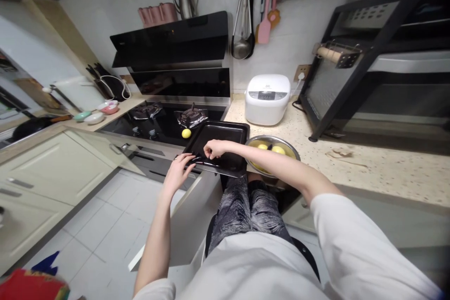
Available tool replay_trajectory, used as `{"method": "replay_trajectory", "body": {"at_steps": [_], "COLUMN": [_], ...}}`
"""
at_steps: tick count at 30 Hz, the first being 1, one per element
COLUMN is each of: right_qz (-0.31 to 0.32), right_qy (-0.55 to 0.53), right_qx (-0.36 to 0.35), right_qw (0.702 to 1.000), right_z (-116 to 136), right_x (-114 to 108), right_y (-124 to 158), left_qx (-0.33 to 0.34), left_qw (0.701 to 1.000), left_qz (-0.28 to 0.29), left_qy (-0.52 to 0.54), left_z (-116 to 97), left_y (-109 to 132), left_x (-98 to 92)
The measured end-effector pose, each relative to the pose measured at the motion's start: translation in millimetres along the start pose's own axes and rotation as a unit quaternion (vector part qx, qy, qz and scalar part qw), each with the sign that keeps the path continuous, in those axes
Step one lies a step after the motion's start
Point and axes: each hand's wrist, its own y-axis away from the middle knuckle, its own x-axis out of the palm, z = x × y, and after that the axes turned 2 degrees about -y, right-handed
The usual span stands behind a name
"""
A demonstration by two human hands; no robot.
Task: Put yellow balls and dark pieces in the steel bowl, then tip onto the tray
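A black rectangular tray (225, 133) lies across the edge of the cooktop and the speckled counter. At its front left corner is my left hand (178, 168), fingers spread, beside a small dark object (197, 160) with a shiny surface. My right hand (214, 148) is over the tray with its fingers pinched together; what they hold, if anything, is too small to make out. One yellow round fruit (186, 133) sits on the cooktop left of the tray. Under my right forearm stands a metal bowl (294, 150) with several yellow fruits (279, 150) in it.
Behind the bowl stands a white rice cooker (267, 101). Two burners are on the black cooktop (165, 129). Small bowls (94, 118) sit at the left. A black rack (323, 79) is at the right. An open drawer or door (190, 215) juts out below the tray.
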Motion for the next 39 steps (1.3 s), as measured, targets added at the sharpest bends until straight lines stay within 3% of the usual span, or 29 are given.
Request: {"method": "replay_trajectory", "body": {"at_steps": [5,10,15,18,21,24,28,31,35,39], "right_qz": [0.028,0.014,-0.07,-0.171,-0.187,-0.174,-0.187,-0.206,-0.238,-0.248], "right_qy": [-0.038,-0.107,-0.116,-0.01,0.029,0.048,0.069,0.086,0.109,0.114], "right_qx": [0.028,-0.004,-0.006,0.025,0.081,0.104,0.095,0.096,0.096,0.064], "right_qw": [0.998,0.994,0.991,0.985,0.979,0.978,0.975,0.97,0.96,0.96], "right_z": [5.7,-3.6,-51.6,-93.0,-126.9,-143.6,-146.3,-144.7,-132.9,-93.8], "right_x": [16.6,6.1,-43.3,-61.8,-55.8,-34.5,-13.1,-14.3,-27.9,-24.6], "right_y": [-28.6,-13.9,55.6,117.4,168.0,192.1,196.4,197.5,197.7,174.8], "left_qx": [-0.015,-0.002,0.009,0.022,0.041,0.069,0.104,0.105,0.098,0.09], "left_qw": [1.0,1.0,1.0,0.999,0.998,0.995,0.983,0.978,0.981,0.98], "left_qz": [0.0,-0.001,-0.006,0.0,0.021,0.06,0.144,0.176,0.162,0.157], "left_qy": [0.012,0.028,0.028,0.032,0.039,0.043,0.054,0.047,0.052,0.085], "left_z": [-8.6,-20.7,-28.9,-31.8,-37.0,-45.3,-58.3,-65.1,-66.2,-63.5], "left_y": [3.8,-0.8,1.2,-2.0,-17.9,-44.5,-77.7,-88.1,-83.0,-70.9], "left_x": [3.3,11.7,23.5,29.7,38.3,52.2,69.9,72.1,62.1,50.8]}}
